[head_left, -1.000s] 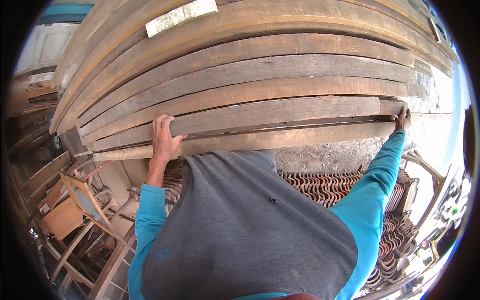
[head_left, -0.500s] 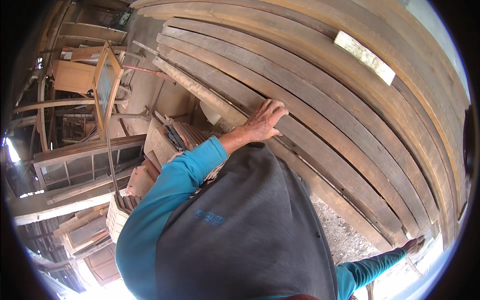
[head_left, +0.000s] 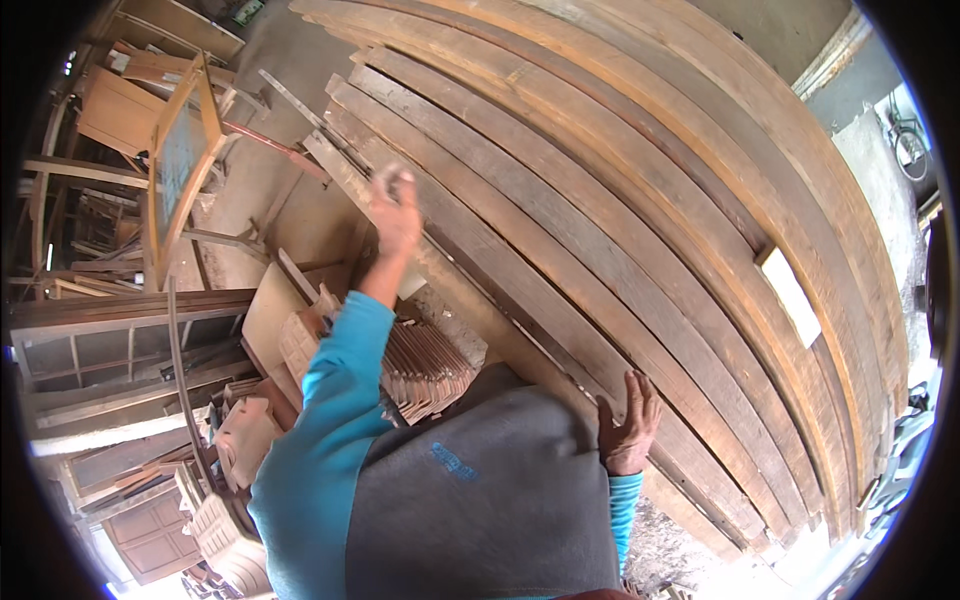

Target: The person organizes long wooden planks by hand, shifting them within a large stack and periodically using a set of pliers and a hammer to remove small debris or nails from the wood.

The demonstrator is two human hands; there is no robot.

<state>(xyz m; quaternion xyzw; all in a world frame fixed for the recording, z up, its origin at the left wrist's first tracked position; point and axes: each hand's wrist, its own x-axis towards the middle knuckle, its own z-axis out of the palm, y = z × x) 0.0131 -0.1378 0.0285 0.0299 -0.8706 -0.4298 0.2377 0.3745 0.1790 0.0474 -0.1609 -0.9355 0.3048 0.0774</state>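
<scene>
Long weathered wooden planks (head_left: 560, 215) lie side by side in front of me, running from upper left to lower right. My left hand (head_left: 396, 222) is over the near planks toward their left end; its fingers look apart and loosely bent, with blurred tips and nothing seen in them. I cannot tell whether it touches the wood. On the near planks, closer to my body, my right hand (head_left: 630, 428) rests open with fingers stretched out. A short pale wood block (head_left: 790, 297) sits on the farther planks at the right.
Stacked reddish-brown tiles (head_left: 430, 370) stand beside my left arm. Farther left are a wooden frame with a glass pane (head_left: 180, 165), a dark window frame (head_left: 120, 345) and a panelled door (head_left: 155, 530). A bicycle (head_left: 910, 150) shows at the far right.
My left hand has moved left and farther along the planks. My right hand has come from the far right end onto the near planks. The view has shifted, showing the wall and bicycle.
</scene>
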